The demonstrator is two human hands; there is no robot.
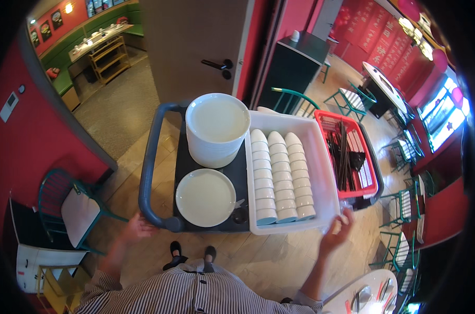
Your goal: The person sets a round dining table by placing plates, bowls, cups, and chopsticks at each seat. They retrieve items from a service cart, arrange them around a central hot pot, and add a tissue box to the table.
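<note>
A dark service cart [237, 161] stands before me. On it rise a tall stack of white plates [218, 125] and, nearer to me, a white plate [205, 198]. Beside them, a white plastic bin [323, 172] holds three rows of nested white cups or bowls [281, 178]. Farther right, a red plastic basket [373, 182] contains dark chopsticks [342, 157]. My left hand [138, 227] is by the near end of the cart's blue-grey handle [146, 168]; whether it touches is unclear. My right hand [338, 231], fingers apart and holding nothing, is near the bin's near right corner.
A green chair [78, 208] stands at left, near a red wall. Ahead is a brown door [194, 43], with a dark green cabinet [300, 59] right of it. More chairs and tables line the right side; a round table [335, 300] with tableware is at lower right.
</note>
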